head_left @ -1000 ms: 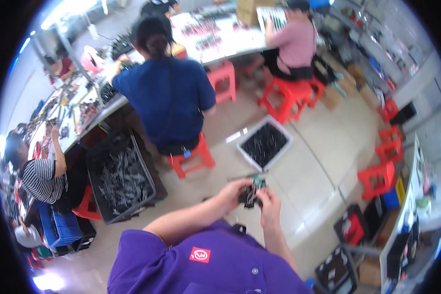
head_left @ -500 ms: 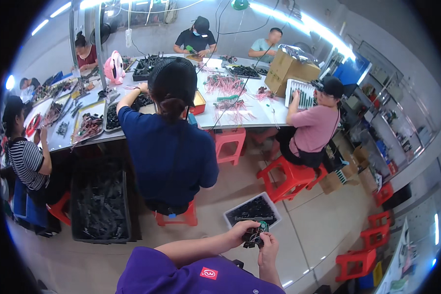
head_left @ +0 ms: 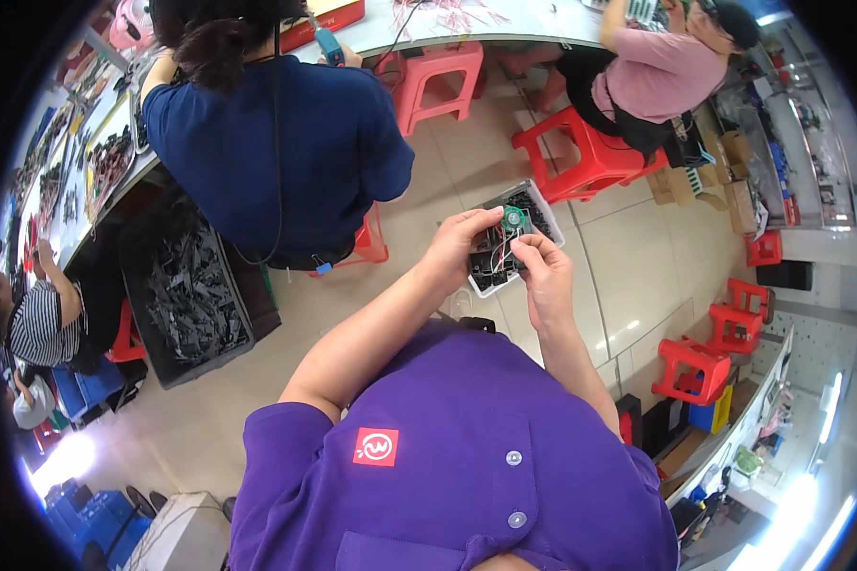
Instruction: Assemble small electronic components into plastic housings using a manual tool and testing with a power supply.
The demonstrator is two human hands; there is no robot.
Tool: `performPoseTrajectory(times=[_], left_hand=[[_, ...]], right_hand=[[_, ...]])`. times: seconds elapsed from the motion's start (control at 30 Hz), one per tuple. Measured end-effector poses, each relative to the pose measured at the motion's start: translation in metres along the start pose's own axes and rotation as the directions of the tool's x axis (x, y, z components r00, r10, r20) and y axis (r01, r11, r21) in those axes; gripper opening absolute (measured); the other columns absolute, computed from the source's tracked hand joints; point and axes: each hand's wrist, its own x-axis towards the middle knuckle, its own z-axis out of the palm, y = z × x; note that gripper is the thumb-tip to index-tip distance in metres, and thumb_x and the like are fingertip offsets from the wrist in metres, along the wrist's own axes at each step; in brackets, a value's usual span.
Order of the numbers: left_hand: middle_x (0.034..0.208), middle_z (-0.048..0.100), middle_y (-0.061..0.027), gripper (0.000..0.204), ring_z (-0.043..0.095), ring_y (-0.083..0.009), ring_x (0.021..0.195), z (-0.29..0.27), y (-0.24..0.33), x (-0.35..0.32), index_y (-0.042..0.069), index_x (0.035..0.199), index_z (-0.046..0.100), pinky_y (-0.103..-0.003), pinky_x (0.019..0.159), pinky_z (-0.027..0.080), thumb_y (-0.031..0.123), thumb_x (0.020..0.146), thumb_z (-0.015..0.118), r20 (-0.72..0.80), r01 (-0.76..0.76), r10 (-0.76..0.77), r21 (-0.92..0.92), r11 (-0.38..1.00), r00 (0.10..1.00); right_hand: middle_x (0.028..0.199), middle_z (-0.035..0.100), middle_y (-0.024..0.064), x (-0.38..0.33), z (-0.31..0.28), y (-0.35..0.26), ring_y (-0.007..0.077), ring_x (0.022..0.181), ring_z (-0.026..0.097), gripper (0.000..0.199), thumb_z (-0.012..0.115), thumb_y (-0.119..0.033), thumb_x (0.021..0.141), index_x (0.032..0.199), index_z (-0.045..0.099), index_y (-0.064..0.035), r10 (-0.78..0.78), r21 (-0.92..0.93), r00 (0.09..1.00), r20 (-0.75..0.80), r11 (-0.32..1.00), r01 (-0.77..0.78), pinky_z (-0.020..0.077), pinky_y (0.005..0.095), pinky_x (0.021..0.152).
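Out in front of my body, both hands are closed on one small electronic assembly (head_left: 514, 221), a black housing with a round green part and thin red and white wires. My left hand (head_left: 455, 244) grips its left side. At its lower right, my right hand (head_left: 547, 272) pinches with thumb and index finger near the white wires; the exact pinch point is too small to make out. Below the assembly, on the floor, a white tray (head_left: 487, 291) of black parts is partly hidden by my hands.
A person in a dark blue shirt (head_left: 276, 143) sits ahead on a red stool (head_left: 364, 243), beside a large black bin (head_left: 186, 285) of dark plastic pieces. Another person in pink (head_left: 659, 71) sits on a red stool (head_left: 581, 152) ahead right. The white worktable (head_left: 467, 29) runs beyond them.
My view has tilted downward, so hands, tray and people sit differently in it. Both hands still hold the assembly, whose green part now faces up more plainly. The blue-shirted person's hand tool now shows.
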Motion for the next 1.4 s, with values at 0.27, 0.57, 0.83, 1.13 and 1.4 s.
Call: performPoseTrajectory(times=[0.27, 0.57, 0.83, 1.13, 1.4], left_hand=[[0.077, 0.060, -0.0045, 0.020, 0.056, -0.0107, 0.067, -0.001, -0.022, 0.016, 0.005, 0.081, 0.057, -0.024, 0.060, 0.046, 0.025, 0.080, 0.061, -0.026, -0.006, 0.004, -0.064, 0.998, 1.000], [0.077, 0.060, -0.0049, 0.019, 0.058, -0.0112, 0.065, 0.015, -0.026, 0.043, 0.004, 0.082, 0.058, -0.023, 0.059, 0.048, 0.023, 0.080, 0.061, -0.009, 0.027, -0.028, -0.108, 0.994, 1.000], [0.077, 0.059, -0.0050, 0.018, 0.058, -0.0114, 0.066, 0.013, -0.032, 0.045, 0.005, 0.083, 0.057, -0.024, 0.058, 0.049, 0.021, 0.080, 0.061, -0.040, 0.023, -0.028, -0.128, 0.991, 0.999], [0.084, 0.061, -0.0056, 0.022, 0.058, -0.0125, 0.072, 0.005, -0.025, 0.055, 0.004, 0.091, 0.056, -0.026, 0.065, 0.047, 0.024, 0.082, 0.056, -0.020, 0.024, -0.026, -0.100, 0.995, 0.999], [0.088, 0.060, -0.0023, 0.027, 0.055, -0.0127, 0.080, 0.013, -0.012, 0.036, 0.010, 0.095, 0.059, -0.029, 0.068, 0.043, 0.031, 0.080, 0.056, -0.064, 0.016, -0.010, 0.092, 0.996, 0.998]], right_hand=[[0.075, 0.057, -0.0035, 0.014, -0.025, 0.013, 0.0036, 0.066, 0.050, 0.004, 0.061, -0.009, 0.077, 0.081, 0.060, -0.0075, 0.020, -0.053, 0.999, 0.030, 0.998, -0.018, 0.0358, 0.0183, 0.060], [0.075, 0.057, -0.0032, 0.032, -0.043, 0.003, 0.0038, 0.067, 0.050, 0.004, 0.061, -0.009, 0.077, 0.081, 0.060, -0.0071, 0.028, -0.061, 1.000, 0.013, 0.998, -0.027, 0.0368, 0.0193, 0.061], [0.074, 0.057, -0.0034, 0.032, -0.044, 0.002, 0.0038, 0.066, 0.050, 0.005, 0.061, -0.009, 0.077, 0.081, 0.060, -0.0070, 0.057, -0.047, 0.998, 0.019, 0.997, -0.056, 0.0365, 0.0182, 0.059], [0.075, 0.057, -0.0030, 0.047, -0.040, 0.008, 0.0038, 0.066, 0.050, 0.005, 0.061, -0.008, 0.076, 0.081, 0.060, -0.0072, 0.056, -0.036, 0.998, 0.030, 0.998, -0.055, 0.0374, 0.0189, 0.060], [0.083, 0.057, -0.0003, 0.036, -0.030, -0.006, 0.0071, 0.076, 0.052, 0.009, 0.057, -0.002, 0.077, 0.085, 0.059, -0.0028, 0.012, -0.073, 0.995, 0.095, 0.997, -0.005, 0.0421, 0.0211, 0.068]])
